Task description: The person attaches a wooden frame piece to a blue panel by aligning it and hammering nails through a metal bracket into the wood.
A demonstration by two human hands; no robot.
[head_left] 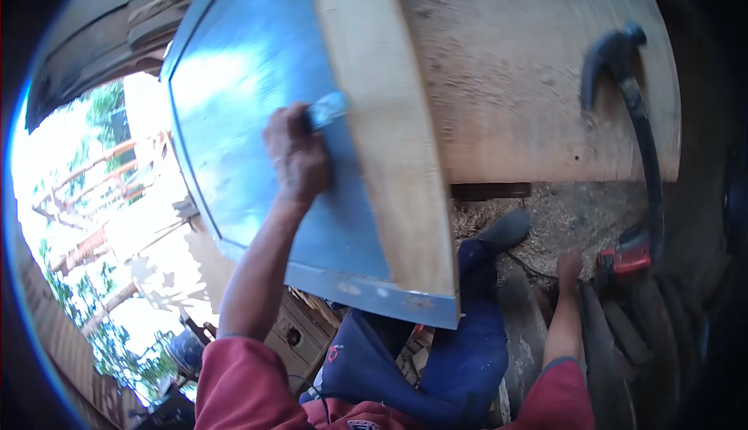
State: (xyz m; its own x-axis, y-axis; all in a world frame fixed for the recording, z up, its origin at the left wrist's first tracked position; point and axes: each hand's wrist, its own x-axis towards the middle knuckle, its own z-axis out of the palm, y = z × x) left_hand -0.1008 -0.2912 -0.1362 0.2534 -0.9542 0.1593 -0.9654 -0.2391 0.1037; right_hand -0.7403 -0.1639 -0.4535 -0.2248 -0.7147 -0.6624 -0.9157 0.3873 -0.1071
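My left hand (298, 157) is closed round a small block-like thing with a pale, whitish-blue face and a dark edge (329, 109). It lies at the seam between a grey-blue board (241, 111) and a strip of bare pale wood (370, 79). What exactly this thing is, I cannot make out. Lower down on the right, my right hand (570, 262) hangs over shaving-covered ground, left of a red and black tool (625, 259). Its fingers are too small and blurred to read. A claw hammer (619, 60) with a long dark handle rests on the wooden bench top.
Wood shavings lie over the bench top (530, 64) and the ground (573, 212) beneath. Dark planks (615, 336) stand by my right arm. My boot (505, 231) is under the bench edge. Sunlit greenery and wooden rails (93, 196) show at the left.
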